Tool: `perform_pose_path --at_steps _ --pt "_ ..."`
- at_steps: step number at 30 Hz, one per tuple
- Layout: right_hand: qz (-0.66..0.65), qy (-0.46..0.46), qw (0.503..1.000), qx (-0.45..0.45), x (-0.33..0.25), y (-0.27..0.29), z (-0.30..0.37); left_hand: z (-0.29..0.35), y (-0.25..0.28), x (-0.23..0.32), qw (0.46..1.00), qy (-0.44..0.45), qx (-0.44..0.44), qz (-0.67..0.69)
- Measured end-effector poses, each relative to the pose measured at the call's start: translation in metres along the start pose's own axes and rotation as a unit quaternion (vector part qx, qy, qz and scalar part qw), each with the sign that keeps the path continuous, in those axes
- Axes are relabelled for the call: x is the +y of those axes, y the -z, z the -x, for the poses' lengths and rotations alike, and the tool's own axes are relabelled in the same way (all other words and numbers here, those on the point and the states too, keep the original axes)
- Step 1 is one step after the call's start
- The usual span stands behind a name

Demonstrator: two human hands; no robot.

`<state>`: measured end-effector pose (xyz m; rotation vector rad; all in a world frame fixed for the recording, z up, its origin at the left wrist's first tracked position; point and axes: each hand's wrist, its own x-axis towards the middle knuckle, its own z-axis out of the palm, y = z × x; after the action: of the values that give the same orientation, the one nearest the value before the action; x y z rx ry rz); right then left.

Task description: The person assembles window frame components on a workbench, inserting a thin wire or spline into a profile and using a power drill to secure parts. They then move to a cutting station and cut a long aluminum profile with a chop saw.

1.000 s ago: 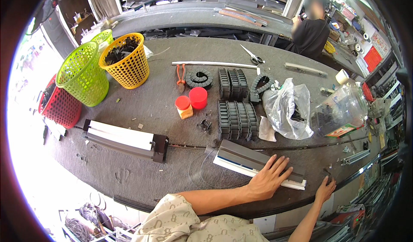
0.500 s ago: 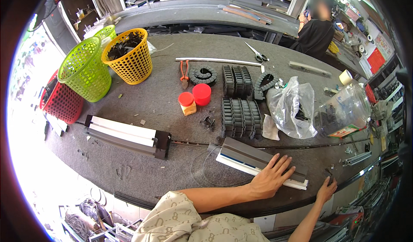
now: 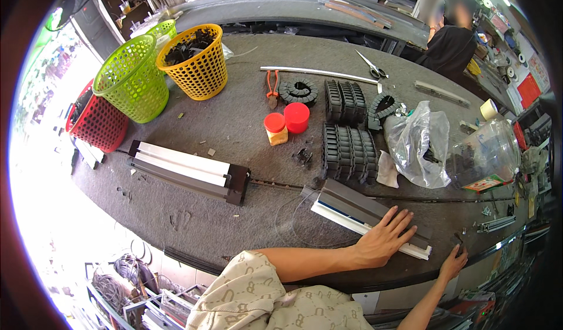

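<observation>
My left hand [image 3: 384, 239] lies flat, fingers stretched, over a length of dark grey and white profile [image 3: 346, 204] near the table's front edge. Thin clear line loops out beside the profile's left end. Off the profile's right end, my right hand [image 3: 454, 263] is closed at the fingertips around a small black piece [image 3: 457, 239], whose exact kind I cannot make out. To the left rests a second assembly of white and dark profiles [image 3: 187, 168] with a black end piece. Black segmented cable chains [image 3: 350, 154] stand in rows behind my left hand.
Red [image 3: 98, 122], green [image 3: 132, 83] and yellow [image 3: 193, 66] baskets stand at the far left. Red-lidded jars [image 3: 275, 129], pliers [image 3: 272, 89], scissors [image 3: 370, 66], a plastic bag [image 3: 416, 145] and a large clear jar [image 3: 484, 157] occupy the table. Another person [image 3: 450, 48] sits at the back right.
The whole view has shifted, so the table's things appear farther right. Both hands keep nearly the same places, the left on the profile and the right by the small black piece.
</observation>
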<state>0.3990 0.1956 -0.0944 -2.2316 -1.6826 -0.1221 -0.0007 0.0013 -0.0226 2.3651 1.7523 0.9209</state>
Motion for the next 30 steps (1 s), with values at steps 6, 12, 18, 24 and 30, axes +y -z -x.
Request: perform_pose_path --at_steps 6,12,18,24,30 --pt "-0.013 0.033 0.999 0.011 0.0056 -0.0040 -0.0046 0.0003 -0.0014 -0.0004 1.000 0.003 0.011 0.014" --pt "-0.008 0.017 1.000 0.013 0.0043 -0.0031 -0.0022 -0.0007 -0.0023 -0.0004 1.000 0.003 0.010 0.004" --pt "-0.021 0.020 1.000 0.000 0.0022 0.0008 -0.0006 -0.0010 -0.0004 -0.0004 1.000 0.001 0.004 -0.002" --pt "-0.023 0.031 0.999 -0.003 0.0054 -0.0009 -0.0020 -0.0008 -0.0004 0.0001 1.000 0.003 0.002 0.001" --pt "-0.023 0.020 1.000 -0.006 0.0041 -0.0008 -0.0015 -0.0009 -0.0017 -0.0001 1.000 0.005 0.007 0.006"
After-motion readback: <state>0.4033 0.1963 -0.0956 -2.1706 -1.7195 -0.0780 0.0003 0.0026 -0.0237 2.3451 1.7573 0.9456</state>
